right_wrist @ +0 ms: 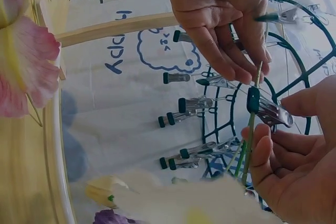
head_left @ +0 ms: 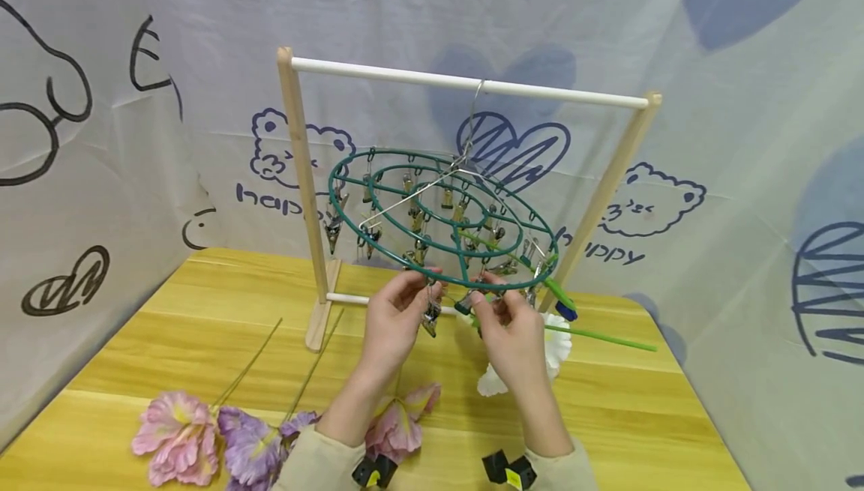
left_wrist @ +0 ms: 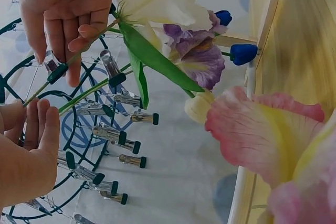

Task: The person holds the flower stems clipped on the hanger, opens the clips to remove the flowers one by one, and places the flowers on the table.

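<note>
The white flower (head_left: 556, 345) was below the hanger (head_left: 463, 260), near right, its stem (left_wrist: 38, 92) running roughly left to right between the hands, bloom end right. The left hand (head_left: 401, 315) pinched the stem's left end with finger and thumb close together; the right hand (head_left: 509, 330), nearer the bloom, pinched a clip (right_wrist: 266, 109) whose green tip lay across the stem. Whether the clip had closed, I could not tell. The hanger hung from the stand (head_left: 301, 161); a purple flower (head_left: 250, 446) lay near left on the tabletop (head_left: 628, 416).
</note>
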Available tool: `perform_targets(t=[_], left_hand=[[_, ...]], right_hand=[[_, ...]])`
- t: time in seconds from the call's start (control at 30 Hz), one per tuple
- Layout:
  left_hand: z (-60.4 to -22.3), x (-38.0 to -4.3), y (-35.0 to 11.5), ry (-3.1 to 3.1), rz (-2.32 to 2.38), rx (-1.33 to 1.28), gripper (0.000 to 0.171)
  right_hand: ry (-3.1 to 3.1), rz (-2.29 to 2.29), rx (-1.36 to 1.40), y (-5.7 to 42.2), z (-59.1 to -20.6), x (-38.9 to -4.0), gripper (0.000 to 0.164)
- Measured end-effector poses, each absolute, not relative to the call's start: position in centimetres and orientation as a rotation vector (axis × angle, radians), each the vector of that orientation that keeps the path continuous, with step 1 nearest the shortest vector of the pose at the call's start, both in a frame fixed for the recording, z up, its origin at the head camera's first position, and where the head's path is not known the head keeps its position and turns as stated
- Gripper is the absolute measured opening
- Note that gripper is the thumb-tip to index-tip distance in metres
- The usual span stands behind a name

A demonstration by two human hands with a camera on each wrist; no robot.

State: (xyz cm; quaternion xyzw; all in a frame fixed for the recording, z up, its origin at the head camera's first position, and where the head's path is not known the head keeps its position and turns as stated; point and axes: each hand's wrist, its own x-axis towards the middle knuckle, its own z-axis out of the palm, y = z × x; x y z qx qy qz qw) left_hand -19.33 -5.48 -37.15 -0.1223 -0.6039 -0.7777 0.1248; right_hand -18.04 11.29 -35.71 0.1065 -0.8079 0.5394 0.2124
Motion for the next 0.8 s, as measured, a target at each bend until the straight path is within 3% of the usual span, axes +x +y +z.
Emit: perform_targets(t=[0.4, 0.8], left_hand=[[-37.43, -19.25, -5.37, -1.745, -2.317, -0.341, 0.020], [-37.56, -19.52, -5.84, -1.787, -2.271, -0.305, 0.017]], right_hand=[[-2.239, 1.518, 0.299, 11.61, -36.04, -18.00, 0.032], [-2.214, 1.485, 0.336, 11.60, -35.83, -17.92, 0.027]])
